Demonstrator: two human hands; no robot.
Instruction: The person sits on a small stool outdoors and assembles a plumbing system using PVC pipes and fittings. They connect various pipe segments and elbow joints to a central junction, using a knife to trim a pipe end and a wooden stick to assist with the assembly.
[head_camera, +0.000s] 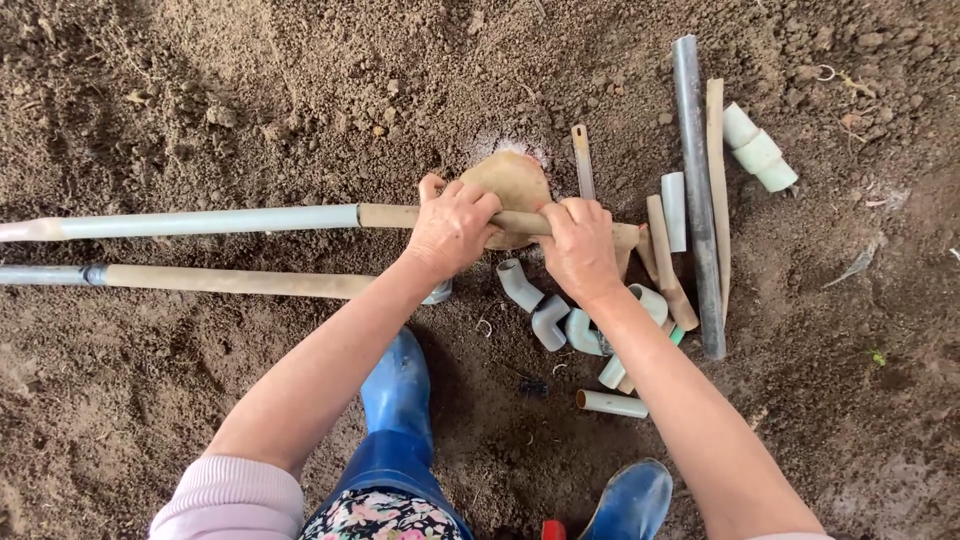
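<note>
- long pipe at nine o'clock: pale blue, then mud-tan;
- elbow fittings at centre: grey;
- rubber boots at six o'clock: glossy blue;
- trousers: dark, floral pink-and-white;
- upright pipe at two o'clock: dark grey;
- soil: brown

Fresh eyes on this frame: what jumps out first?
Both hands, left hand and right hand, grip a long muddy pipe lying across bare soil at centre. Right of them sits a heap of pipe elbows and offcuts; blue rubber boots show below.

1 head view, straight down, close over soil (arm's reach)
</note>
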